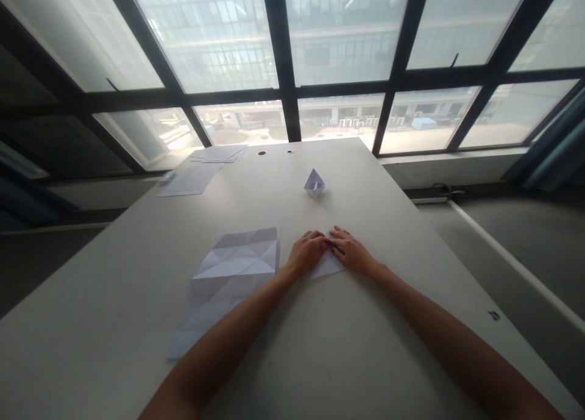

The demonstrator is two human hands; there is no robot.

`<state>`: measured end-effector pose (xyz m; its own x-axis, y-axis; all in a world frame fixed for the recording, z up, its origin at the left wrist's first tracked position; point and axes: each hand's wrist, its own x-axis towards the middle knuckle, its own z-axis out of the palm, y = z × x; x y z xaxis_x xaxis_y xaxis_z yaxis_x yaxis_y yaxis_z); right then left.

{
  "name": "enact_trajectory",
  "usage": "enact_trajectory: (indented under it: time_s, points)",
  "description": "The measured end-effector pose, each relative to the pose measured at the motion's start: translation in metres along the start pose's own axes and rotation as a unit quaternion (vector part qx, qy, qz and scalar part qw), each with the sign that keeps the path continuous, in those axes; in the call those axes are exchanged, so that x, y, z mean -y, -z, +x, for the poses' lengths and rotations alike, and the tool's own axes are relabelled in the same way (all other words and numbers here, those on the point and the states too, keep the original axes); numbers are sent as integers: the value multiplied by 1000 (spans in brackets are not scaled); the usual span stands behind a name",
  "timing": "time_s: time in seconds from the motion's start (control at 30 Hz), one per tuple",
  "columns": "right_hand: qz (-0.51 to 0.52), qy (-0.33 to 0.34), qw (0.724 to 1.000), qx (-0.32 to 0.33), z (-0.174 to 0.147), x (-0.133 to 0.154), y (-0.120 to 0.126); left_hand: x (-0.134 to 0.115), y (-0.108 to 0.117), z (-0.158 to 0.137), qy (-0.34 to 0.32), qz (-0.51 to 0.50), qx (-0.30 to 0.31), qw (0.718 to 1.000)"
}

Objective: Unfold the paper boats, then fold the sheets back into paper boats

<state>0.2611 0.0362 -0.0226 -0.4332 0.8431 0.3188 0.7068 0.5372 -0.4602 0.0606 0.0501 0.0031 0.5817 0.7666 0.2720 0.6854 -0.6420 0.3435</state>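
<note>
I see L hand (307,251) and R hand (351,250) together on the folded paper (328,266), fingers meeting nr its top; can't tell from my feed if either pinches it. Paper's on the bench (379,322), its lower edge showing b/w the wrists. To the L lies a creased sheet (237,261), partly hidden by L forearm (237,341). Beyond the hands, well apart, I've a small boat-like paper shape (314,184), pointed top up. Far L: loose sheets (187,181), w/ windows (340,30) behind the bench.
</note>
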Motion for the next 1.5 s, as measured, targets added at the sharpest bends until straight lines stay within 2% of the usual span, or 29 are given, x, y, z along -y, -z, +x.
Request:
enact_trajectory:
  time_s: [0.1,0.23,0.37,0.5,0.63,0.77,0.87,0.93,1.03,1.1,1.2,1.5]
  points:
    - [24,12,1000,-9,0,-1,-3,1,-3,-2,-13,48,39,998]
    - [13,-6,1000,-4,-1,4,-2,2,-7,-4,-20,98,88,991]
    - [-76,-73,994,18,-2,11,0,3,-8,-6,-25,109,88,990]
    - [-166,-168,971,28,-6,5,2,4,-7,-5,-31,113,99,988]
    - [-207,-236,949,-28,-11,-13,12,4,-8,-4,-29,117,109,987]
    - [-216,-265,935,-99,-12,-21,24,5,-8,-4,-28,115,111,987]
    - [-203,-231,942,-135,-9,-11,25,4,-7,-4,-28,111,108,988]
    - [-178,-177,960,-122,-6,2,19,3,-8,-4,-28,107,101,989]
    - [-115,-85,989,-26,-5,20,4,1,-9,-5,-27,104,87,990]
    - [-93,-53,994,28,-5,26,-4,1,-10,-5,-27,104,83,991]
    - [-92,-41,993,59,-5,28,-9,2,-12,-4,-27,110,85,990]
    - [-103,-55,991,72,-3,29,-1,9,-13,-5,-9,102,81,991]
